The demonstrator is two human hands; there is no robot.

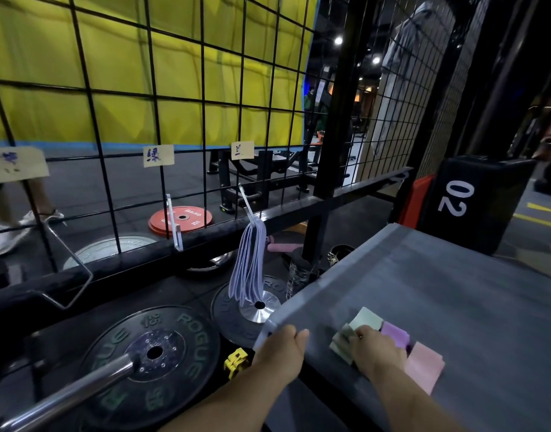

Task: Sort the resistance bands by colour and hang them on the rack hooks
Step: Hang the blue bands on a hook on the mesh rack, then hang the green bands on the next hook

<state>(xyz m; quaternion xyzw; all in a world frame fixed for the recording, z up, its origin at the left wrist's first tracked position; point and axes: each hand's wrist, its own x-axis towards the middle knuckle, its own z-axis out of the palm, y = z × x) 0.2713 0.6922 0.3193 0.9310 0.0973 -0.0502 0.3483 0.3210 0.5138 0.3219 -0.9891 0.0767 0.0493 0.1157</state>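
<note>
Premises: a commercial gym, weights area. On the dark rubber flooring (80,188) lie a black rubber bumper plate lettered ROGUE (186,338), with a chrome barbell sleeve (71,397) ending at its hub, a second black plate with a bright steel hub (221,313), a red disc plate (182,218) and a grey disc plate (108,247). A black steel rack upright (339,88) adjoins a black wire grid panel (155,88). A bundle of pale lilac resistance bands (249,266) hangs from the panel's metal hook (246,204). A yellow padded mat (112,73) stands behind. A black padded box numbered 02 (473,201) stands to the right, and black bench frames (258,173) stand beyond.
</note>
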